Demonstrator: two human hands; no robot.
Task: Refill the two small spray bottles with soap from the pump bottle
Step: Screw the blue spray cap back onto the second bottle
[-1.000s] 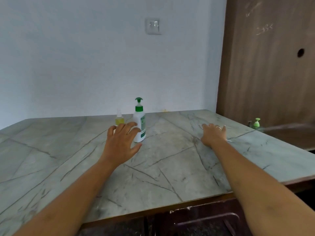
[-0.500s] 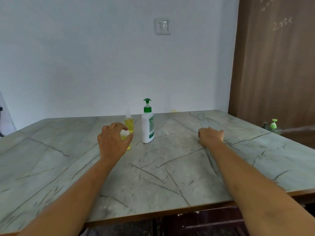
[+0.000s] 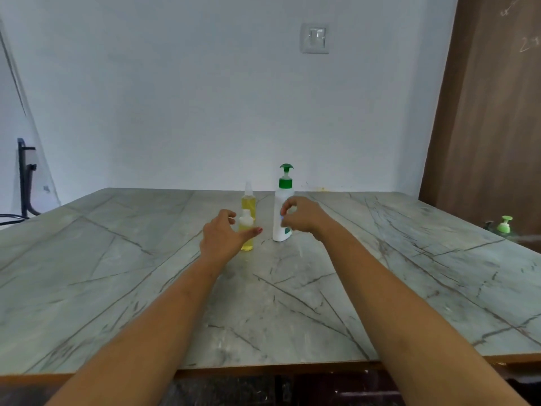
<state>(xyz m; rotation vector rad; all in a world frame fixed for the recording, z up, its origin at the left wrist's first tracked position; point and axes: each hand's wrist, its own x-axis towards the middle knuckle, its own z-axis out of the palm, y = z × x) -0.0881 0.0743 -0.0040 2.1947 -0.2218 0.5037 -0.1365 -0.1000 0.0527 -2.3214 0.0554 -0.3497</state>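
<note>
On the table (image 3: 140, 268) the bottles stand well in from every edge, nearer the far wall than the near edge, with bare surface on both sides. The left hand (image 3: 224, 238) curls round the near spray bottle (image 3: 246, 222), thumb across its front. The second spray bottle (image 3: 248, 200) stands just behind. The right hand (image 3: 303, 218) is curled at the pump bottle (image 3: 277, 218); whether it grips, I cannot tell.
</note>
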